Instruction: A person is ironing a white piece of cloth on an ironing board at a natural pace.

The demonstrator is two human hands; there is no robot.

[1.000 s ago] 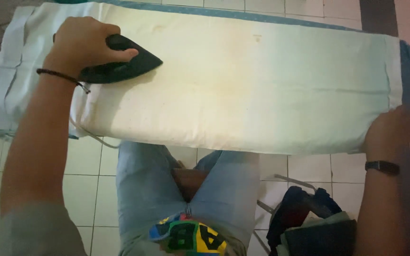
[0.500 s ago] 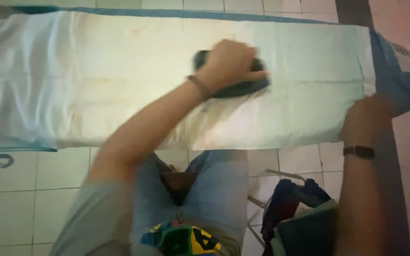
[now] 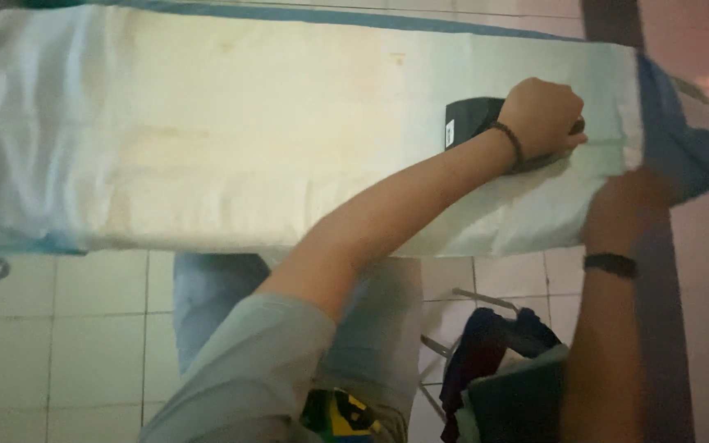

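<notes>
A long ironing board (image 3: 486, 18) runs across the whole upper half of the frame, its blue-edged cover showing along the top edge. A pale, whitish cloth (image 3: 272, 139) is spread flat over nearly all of it, with faint yellowish marks near the middle and soft folds toward the right end. Below the board, a floor of light square tiles (image 3: 67, 344) fills the lower left. At the right end of the board a blue piece of fabric (image 3: 687, 148) hangs off the edge, in the upper right of the frame. A heap of dark clothes (image 3: 502, 369) lies in the lower right, on what looks like a metal frame.

The left hand (image 3: 542, 115), reaching across the body into the upper right, is closed around the handle of a dark iron (image 3: 471, 119) that sits flat on the cloth near the board's right end. The right hand (image 3: 627, 209), a dark band on its wrist, rests at the near edge of the cloth just right of the iron; it is blurred, so whether the fingers pinch the cloth or only press on it cannot be told
</notes>
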